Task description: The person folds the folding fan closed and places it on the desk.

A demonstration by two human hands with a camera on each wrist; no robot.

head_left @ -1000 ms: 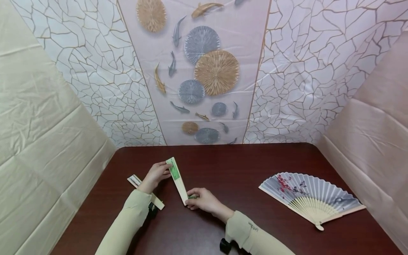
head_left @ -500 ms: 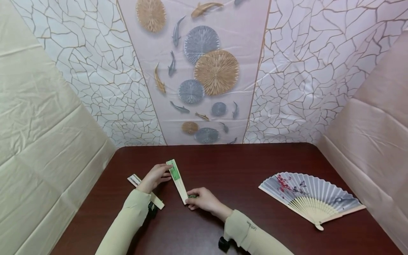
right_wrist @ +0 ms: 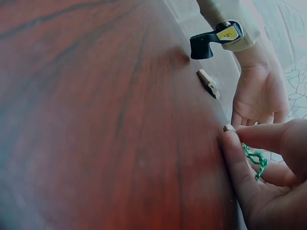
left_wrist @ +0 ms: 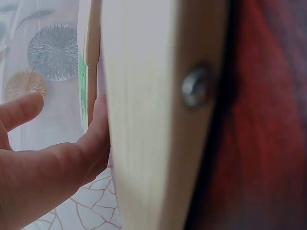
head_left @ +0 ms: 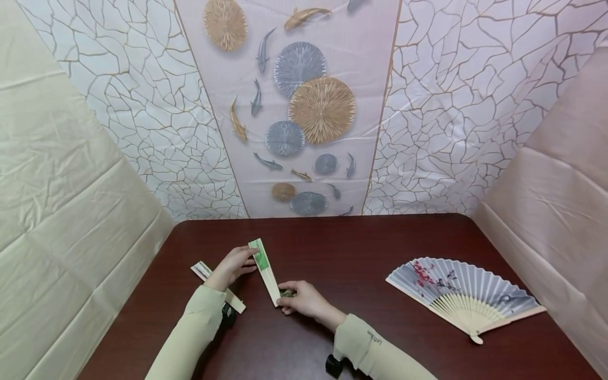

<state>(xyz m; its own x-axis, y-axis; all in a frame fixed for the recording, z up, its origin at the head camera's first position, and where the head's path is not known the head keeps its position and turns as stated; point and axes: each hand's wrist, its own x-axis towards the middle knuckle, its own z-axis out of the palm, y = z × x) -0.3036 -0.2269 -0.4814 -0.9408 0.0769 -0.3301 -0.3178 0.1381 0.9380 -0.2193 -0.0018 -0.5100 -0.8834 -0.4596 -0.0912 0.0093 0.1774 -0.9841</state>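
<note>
A folded hand fan with a green panel near its far end is slanted over the middle-left of the table. My right hand pinches its near end between thumb and fingers. A green tassel hangs by that hand in the right wrist view. My left hand is at the fan's far end, fingers extended. In the left wrist view one digit lies against the fan's side, while another stands apart from it. Under my left wrist lies a second folded fan, partly hidden by the arm.
A spread grey-blue fan with red blossoms lies at the right of the table. The dark red-brown table meets a patterned cloth backdrop at its far edge. Cream cloth walls flank both sides.
The folded fan's far end sinks slightly over the second, with the fan still folded. Both hands stay nearly in place. The head view shifts a little.
</note>
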